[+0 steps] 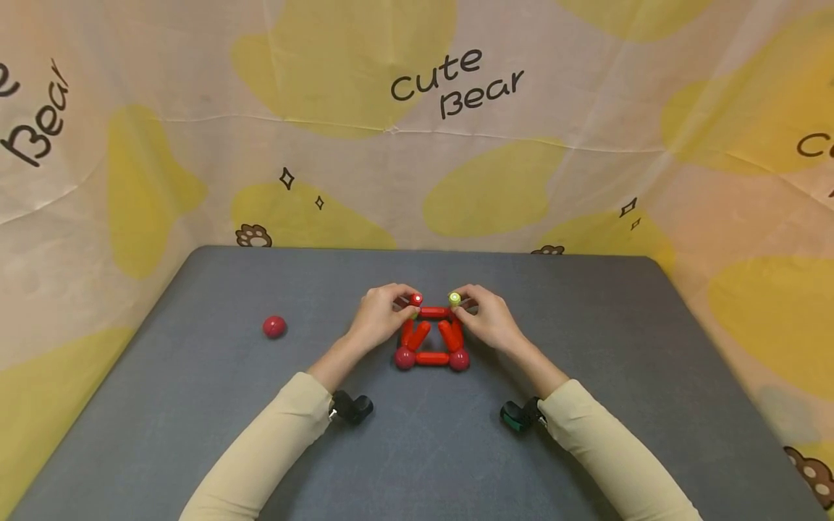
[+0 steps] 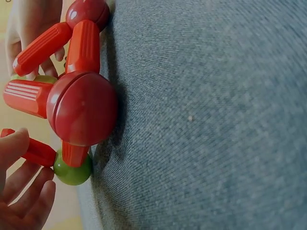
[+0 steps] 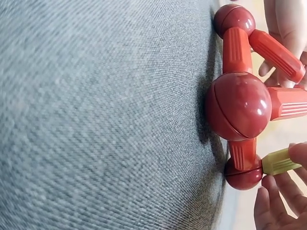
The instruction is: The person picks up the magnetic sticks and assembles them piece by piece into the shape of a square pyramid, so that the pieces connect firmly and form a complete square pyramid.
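Note:
My left hand pinches a red stick standing on a green ball at the far left corner of a square of red sticks and balls. At the far right corner, my right hand pinches a yellow-green stick, whose lower end meets a red ball. Two larger-looking red balls form the near corners, joined by a red stick. From each near ball another red stick rises. Another red stick joins the far corners.
A loose red ball lies on the grey table, left of the structure. Black wrist cameras hang at both cuffs. A patterned cloth rises behind the table and along its sides.

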